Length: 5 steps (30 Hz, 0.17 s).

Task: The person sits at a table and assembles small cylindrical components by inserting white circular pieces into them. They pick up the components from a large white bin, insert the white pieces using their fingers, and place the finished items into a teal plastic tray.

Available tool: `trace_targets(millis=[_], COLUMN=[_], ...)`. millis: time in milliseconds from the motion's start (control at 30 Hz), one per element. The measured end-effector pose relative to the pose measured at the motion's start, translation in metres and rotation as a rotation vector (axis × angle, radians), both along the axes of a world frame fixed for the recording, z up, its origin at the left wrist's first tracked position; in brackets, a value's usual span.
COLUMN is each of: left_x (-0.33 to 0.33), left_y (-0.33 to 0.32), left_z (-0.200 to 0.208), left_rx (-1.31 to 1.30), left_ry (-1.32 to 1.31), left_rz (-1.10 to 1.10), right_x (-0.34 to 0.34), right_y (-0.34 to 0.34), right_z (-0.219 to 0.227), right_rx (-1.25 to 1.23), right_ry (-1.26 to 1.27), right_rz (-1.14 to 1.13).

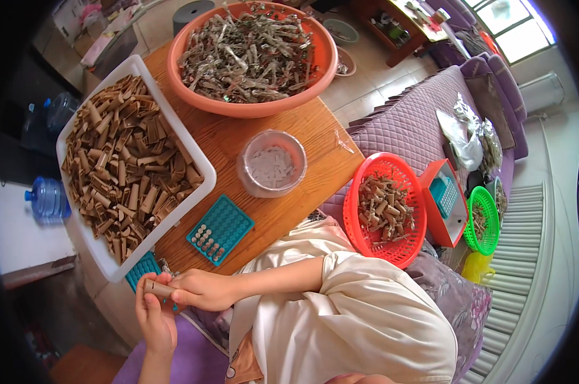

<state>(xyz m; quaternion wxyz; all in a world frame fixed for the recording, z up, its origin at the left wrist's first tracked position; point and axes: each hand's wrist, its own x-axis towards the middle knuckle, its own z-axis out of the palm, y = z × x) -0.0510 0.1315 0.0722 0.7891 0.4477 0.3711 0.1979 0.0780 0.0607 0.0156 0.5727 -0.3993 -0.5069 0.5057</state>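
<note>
A short brown cardboard tube (158, 289) is pinched between my left hand (153, 315) and my right hand (203, 289), below the table's front edge. My left fingers curl round its outer end, and my right thumb presses the end nearer me. Just beyond my hands a teal tray (143, 270) shows in part, next to a shiny clear scrap. On the table, a second teal tray (233, 221) has rows of round hollows, several filled with small pale pieces. To the left, a white bin (207, 168) is heaped with brown tubes (120, 166).
A round clear tub (271, 163) of small white pieces stands mid-table. Behind it, an orange basin (254, 110) overflows with clear plastic-like strips. At right are a red basket (353, 211) of tubes, an orange-red box (454, 229) and a green basket (490, 221). Blue water jugs (49, 198) stand left.
</note>
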Motion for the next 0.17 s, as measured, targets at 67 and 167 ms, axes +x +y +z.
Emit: trace_targets(millis=[67, 167], left_x=[-0.0029, -0.0042], left_y=[0.0002, 0.0003], left_z=[-0.0005, 0.0025], left_rx=[0.021, 0.065], left_ry=[0.015, 0.039], left_rz=[-0.011, -0.02], right_x=[0.0038, 0.0077], right_y=[-0.0014, -0.0031], right_z=[0.0052, 0.0073], right_rx=[-0.056, -0.091], right_ry=[0.021, 0.049], right_rz=[0.034, 0.015])
